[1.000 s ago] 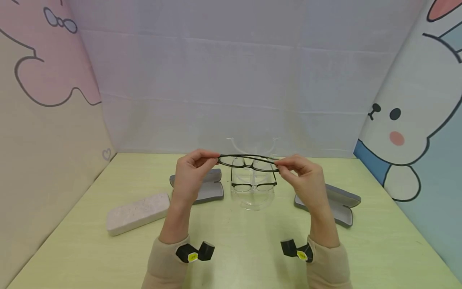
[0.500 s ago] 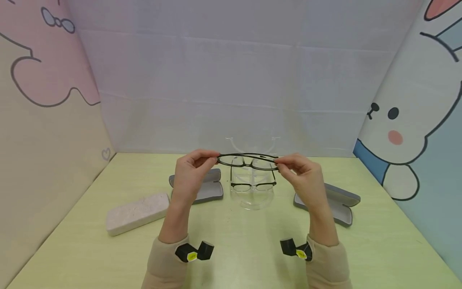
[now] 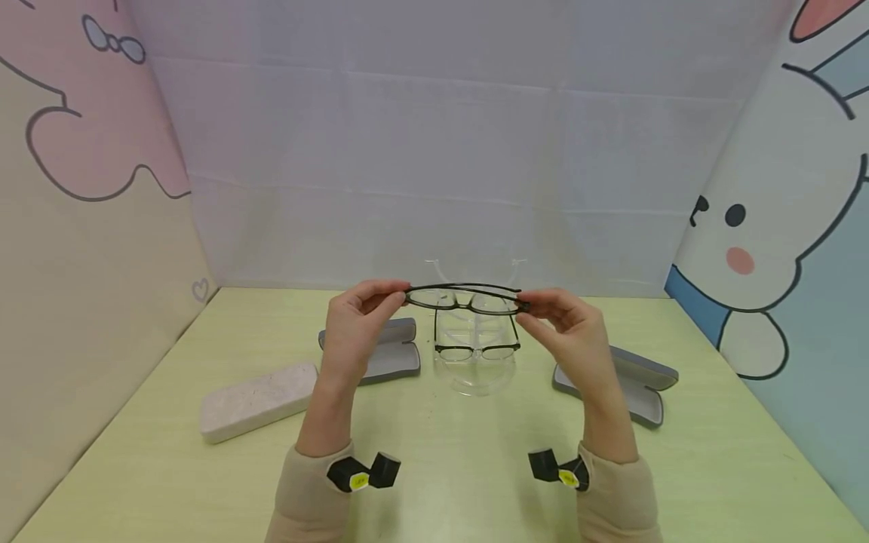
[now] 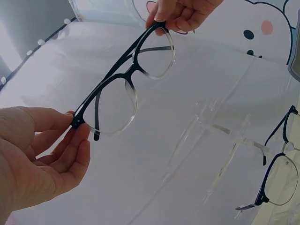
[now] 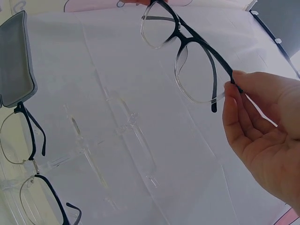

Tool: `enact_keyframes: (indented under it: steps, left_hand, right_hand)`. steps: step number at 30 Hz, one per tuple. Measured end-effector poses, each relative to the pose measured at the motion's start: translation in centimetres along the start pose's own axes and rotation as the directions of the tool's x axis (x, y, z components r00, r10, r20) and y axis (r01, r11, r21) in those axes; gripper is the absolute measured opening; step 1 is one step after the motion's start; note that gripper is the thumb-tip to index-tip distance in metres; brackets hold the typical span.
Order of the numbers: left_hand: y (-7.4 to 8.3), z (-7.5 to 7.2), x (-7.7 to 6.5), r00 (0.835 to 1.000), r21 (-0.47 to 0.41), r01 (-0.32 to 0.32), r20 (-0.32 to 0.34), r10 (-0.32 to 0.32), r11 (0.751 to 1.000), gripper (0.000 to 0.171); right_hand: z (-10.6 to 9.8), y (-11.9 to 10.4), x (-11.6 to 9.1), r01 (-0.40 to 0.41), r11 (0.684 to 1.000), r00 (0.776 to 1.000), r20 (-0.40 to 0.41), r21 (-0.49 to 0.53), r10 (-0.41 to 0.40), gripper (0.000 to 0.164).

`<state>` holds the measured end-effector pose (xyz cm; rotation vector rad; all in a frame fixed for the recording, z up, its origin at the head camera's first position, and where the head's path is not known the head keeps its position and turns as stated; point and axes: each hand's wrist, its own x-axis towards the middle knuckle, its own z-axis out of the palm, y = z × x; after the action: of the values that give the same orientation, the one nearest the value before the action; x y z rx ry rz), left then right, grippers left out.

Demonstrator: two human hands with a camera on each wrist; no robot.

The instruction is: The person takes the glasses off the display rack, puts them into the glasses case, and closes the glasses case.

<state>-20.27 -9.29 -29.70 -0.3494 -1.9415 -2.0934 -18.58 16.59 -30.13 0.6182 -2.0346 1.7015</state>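
Eyeglasses (image 3: 464,305): black brow and bridge, lower rims fading to clear, lenses transparent. Dark temples lie folded, crossing behind the lenses. Pair is held aloft, pinched at both outer corners, nearly level in head view, right end a touch lower.

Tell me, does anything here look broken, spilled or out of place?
Nothing stands out: no spill or breakage shows. The held dark-framed glasses look whole, and the second pair sits level on the clear stand. The left gray case and right gray case lie open; the pale case simply lies at an angle.
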Motion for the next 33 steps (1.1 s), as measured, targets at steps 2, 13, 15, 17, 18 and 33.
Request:
enact_keyframes:
  steps: [2, 13, 15, 17, 18, 33]
  left_hand:
    - [0.1, -0.1, 0.0, 1.000, 0.008, 0.007, 0.018, -0.007, 1.000, 0.021]
    - [0.1, -1.6, 0.1, 0.994, 0.180, 0.025, 0.099, -0.044, 0.983, 0.026]
    - [0.2, -1.9, 0.1, 0.993, 0.206, 0.028, 0.107, -0.050, 0.978, 0.026]
    - [0.2, -2.3, 0.1, 0.991, 0.236, 0.027, 0.118, -0.057, 0.971, 0.026]
    - [0.1, -2.5, 0.1, 0.991, 0.249, 0.023, 0.125, -0.056, 0.968, 0.026]
    - [-1.8, -5.6, 0.5, 0.978, 0.465, 0.058, 0.149, -0.143, 0.883, 0.023]
  right_hand:
    - [0.0, 0.1, 0.0, 0.003, 1.000, 1.000, 0.009, -0.002, -0.003, 0.023]
    - [0.5, 0.3, 0.1, -0.023, 0.997, 0.998, 0.063, -0.074, 0.028, 0.023]
    - [0.6, 0.4, 0.1, -0.034, 0.997, 0.997, 0.074, -0.068, 0.039, 0.023]
    - [0.7, 0.6, 0.1, -0.052, 0.997, 0.994, 0.090, -0.064, 0.057, 0.022]
    - [0.7, 0.7, 0.1, -0.059, 0.996, 0.993, 0.097, -0.067, 0.065, 0.022]
    - [3.0, 2.0, -0.1, -0.130, 0.961, 0.965, 0.190, -0.242, 0.179, 0.021]
